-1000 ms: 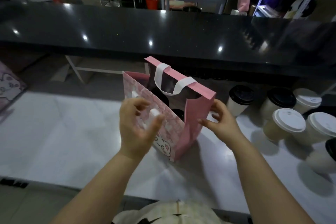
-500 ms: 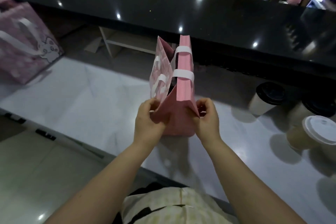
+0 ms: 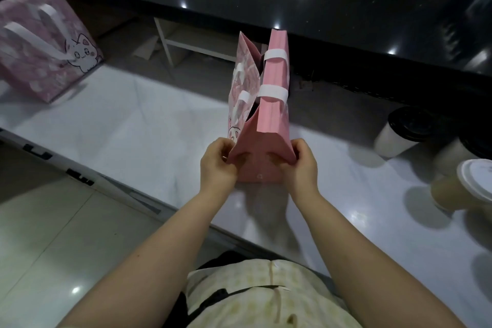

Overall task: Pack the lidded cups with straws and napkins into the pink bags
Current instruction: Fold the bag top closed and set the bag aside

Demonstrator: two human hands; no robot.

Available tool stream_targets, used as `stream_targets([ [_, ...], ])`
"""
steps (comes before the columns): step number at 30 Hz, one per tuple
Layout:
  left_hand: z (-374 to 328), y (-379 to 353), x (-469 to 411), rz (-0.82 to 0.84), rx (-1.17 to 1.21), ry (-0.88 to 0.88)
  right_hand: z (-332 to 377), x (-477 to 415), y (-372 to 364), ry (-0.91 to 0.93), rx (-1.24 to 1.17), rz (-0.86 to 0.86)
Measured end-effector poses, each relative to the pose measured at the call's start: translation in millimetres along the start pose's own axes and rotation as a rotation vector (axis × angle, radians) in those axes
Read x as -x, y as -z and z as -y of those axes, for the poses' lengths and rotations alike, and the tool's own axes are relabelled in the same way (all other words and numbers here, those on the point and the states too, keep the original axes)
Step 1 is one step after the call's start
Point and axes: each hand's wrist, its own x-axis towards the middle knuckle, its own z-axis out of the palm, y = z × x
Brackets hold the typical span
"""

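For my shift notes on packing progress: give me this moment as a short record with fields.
held bag: pink bag, upright on the white counter
left hand: pinches its near left corner
right hand: pinches its near right corner
second pink bag: far left
cups outside: black-lidded cup, white-lidded cup, on the right

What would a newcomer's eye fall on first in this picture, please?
The pink bag stands upright at the middle of the white counter, its near end pinched by the left hand and the right hand. A second pink bag with a cat print sits far left, and lidded cups crowd the right edge.
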Motion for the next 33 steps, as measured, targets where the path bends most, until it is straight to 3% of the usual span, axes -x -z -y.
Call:
stream_targets([
  [7,26.8,5.0,15.9,-0.008,-0.035,0.057,-18.7,5.7,11.0,-0.004,0.086,0.012],
  [11,11.5,-13.2,19.9,0.064,-0.005,0.08,-16.3,-6.3,22.7,-0.054,0.061,-0.141],
  [15,-9.0,-47.8,40.7,0.235,0.07,0.031,-14.6,-13.2,45.0,-0.107,-0.052,-0.322],
  [20,-22.3,-78.8,49.2,0.576,0.063,-0.017,-8.1,-13.3,75.1,-0.216,-0.337,-0.293],
  [22,-21.0,-71.8,43.1,0.467,0.06,-0.048,-6.8,-10.5,84.8,-0.197,-0.473,-0.245],
  [25,-17.6,-43.4,14.6,0.052,0.148,-0.05,-2.4,-5.2,95.0,-0.118,-0.497,-0.158],
  [27,-14.5,-24.9,-13.3,-0.134,0.2,-0.013,-1.6,-5.5,97.9,-0.072,-0.421,-0.111],
  [29,-12.7,-12.6,-37.2,-0.122,0.205,0.021,-0.8,-4.7,95.2,-0.041,-0.364,-0.063],
  [33,-4.0,-6.2,-67.2,0.109,0.195,-0.004,-8.5,3.9,88.5,-0.037,-0.348,-0.001],
])
